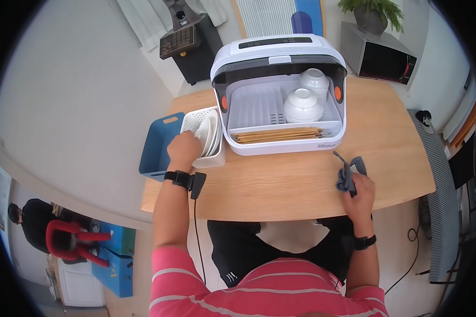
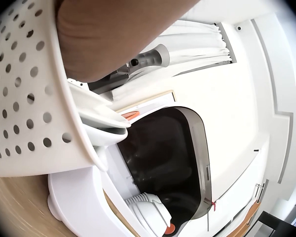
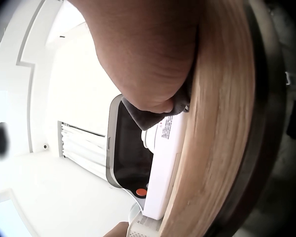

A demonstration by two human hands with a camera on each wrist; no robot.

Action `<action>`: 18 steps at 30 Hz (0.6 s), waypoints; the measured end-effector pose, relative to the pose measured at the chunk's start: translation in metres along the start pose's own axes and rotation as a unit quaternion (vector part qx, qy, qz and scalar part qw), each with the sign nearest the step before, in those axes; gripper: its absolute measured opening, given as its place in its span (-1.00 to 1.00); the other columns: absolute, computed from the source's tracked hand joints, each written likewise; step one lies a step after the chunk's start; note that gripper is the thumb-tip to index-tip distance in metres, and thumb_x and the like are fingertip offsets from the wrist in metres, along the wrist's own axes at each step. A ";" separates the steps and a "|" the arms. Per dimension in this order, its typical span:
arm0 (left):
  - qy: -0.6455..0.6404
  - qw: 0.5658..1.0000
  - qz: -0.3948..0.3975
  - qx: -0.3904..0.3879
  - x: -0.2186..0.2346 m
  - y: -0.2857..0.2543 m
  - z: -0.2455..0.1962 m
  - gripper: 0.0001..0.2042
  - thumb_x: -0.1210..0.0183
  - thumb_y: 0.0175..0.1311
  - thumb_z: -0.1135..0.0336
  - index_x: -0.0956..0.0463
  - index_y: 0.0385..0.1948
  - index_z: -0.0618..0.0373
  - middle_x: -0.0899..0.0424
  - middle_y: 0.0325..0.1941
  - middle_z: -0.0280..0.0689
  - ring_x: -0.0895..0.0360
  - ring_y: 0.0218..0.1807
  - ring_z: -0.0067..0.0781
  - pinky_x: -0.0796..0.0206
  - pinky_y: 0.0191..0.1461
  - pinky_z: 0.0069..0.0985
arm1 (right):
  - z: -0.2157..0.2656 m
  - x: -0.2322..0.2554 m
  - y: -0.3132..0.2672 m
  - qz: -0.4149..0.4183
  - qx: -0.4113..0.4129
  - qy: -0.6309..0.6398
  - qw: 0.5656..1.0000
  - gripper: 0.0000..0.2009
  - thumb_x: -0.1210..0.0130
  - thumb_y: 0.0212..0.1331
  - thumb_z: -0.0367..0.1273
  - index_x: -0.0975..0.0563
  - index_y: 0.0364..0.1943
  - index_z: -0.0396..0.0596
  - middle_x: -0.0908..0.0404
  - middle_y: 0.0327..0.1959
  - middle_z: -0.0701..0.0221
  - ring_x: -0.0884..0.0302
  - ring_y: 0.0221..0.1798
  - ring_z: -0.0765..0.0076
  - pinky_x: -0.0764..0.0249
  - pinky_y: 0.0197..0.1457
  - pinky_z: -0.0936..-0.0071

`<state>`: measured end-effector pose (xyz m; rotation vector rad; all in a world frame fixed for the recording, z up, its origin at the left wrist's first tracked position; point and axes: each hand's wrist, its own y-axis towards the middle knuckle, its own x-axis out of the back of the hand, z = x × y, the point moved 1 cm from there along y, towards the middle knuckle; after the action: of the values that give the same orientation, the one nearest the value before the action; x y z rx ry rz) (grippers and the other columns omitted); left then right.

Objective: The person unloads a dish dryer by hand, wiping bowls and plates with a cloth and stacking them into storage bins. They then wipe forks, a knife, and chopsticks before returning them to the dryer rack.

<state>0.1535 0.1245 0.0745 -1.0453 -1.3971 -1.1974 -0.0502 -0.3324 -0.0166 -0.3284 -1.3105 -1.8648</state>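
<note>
My left hand [image 1: 184, 150] reaches into a white perforated basket [image 1: 215, 159] at the table's left, right beside several white plates [image 1: 213, 134] standing on edge. Its fingers are hidden, so I cannot tell whether they grip a plate. The left wrist view shows the basket wall [image 2: 24, 98] close up, with the plates [image 2: 101, 116] leaning past the rim beside the hand [image 2: 96, 44]. Near the table's right front, my right hand [image 1: 360, 194] holds a bunched dark grey cloth [image 1: 345, 178]. That cloth [image 3: 147, 118] pokes out below the hand [image 3: 148, 64] in the right wrist view.
A white dish cabinet [image 1: 280, 148] with its dark lid raised stands mid-table, holding stacked white bowls [image 1: 303, 105] and a row of wooden chopsticks [image 1: 277, 136]. A blue bin [image 1: 158, 145] sits left of the basket. A microwave [image 1: 378, 55] stands behind the table's right.
</note>
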 end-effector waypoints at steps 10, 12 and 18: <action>-0.233 0.937 -0.249 -0.080 0.048 -0.064 -0.002 -0.82 -0.12 0.47 0.33 -0.63 -0.09 0.18 -0.74 -0.10 -0.11 -0.63 -0.05 0.05 -0.46 0.04 -0.23 | -0.002 -0.003 0.000 0.021 -0.065 0.015 0.998 -0.72 -0.28 0.07 -0.45 -0.62 -0.09 -0.16 -0.71 -0.13 0.23 -0.64 -0.05 0.06 -0.49 0.12 0.19; -0.231 0.882 -0.337 -0.233 0.046 -0.083 -0.017 -0.84 -0.24 0.29 0.54 -0.63 -0.12 0.15 -0.70 0.07 -0.21 -0.59 0.08 -0.10 -0.42 0.11 -0.28 | 0.009 -0.009 0.001 0.016 -0.163 0.160 0.973 -0.73 -0.25 0.20 -0.42 -0.62 -0.03 -0.18 -0.71 -0.12 0.29 -0.64 -0.04 0.22 -0.51 0.11 0.30; -0.312 0.827 -0.173 -0.434 -0.010 -0.144 -0.092 -0.76 -0.32 0.04 0.58 -0.69 -0.23 0.07 -0.70 0.12 -0.25 -0.68 -0.12 -0.19 -0.53 -0.03 -0.31 | 0.047 -0.058 0.012 0.089 -0.374 0.599 0.702 -0.59 0.00 0.58 -0.20 -0.46 0.30 -0.20 -0.65 0.10 0.37 -0.61 0.08 0.48 -0.54 0.20 0.45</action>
<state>0.0272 0.0126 0.0467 -2.0178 -1.5837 -1.9694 -0.0153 -0.2661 -0.0243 0.3532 0.3850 -1.7403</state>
